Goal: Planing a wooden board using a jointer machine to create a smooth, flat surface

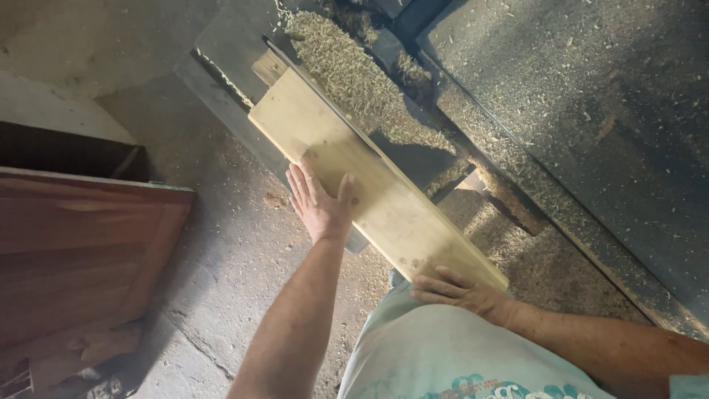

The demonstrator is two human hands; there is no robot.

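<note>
A long pale wooden board (369, 174) lies flat on a dark metal machine table (221, 111), slanting from upper left to lower right. My left hand (319, 201) presses flat on the board's left edge near its middle, fingers spread and thumb on the top face. My right hand (459, 292) rests against the board's near end, fingers laid along the end edge. A small darker wood block (269, 66) sits at the board's far end.
Heaps of wood shavings (354, 74) lie beside the board along the machine's fence. A second dusty metal table (591, 118) spreads to the right. A reddish wooden panel (81, 251) stands at the left over a sawdust-strewn concrete floor (229, 281).
</note>
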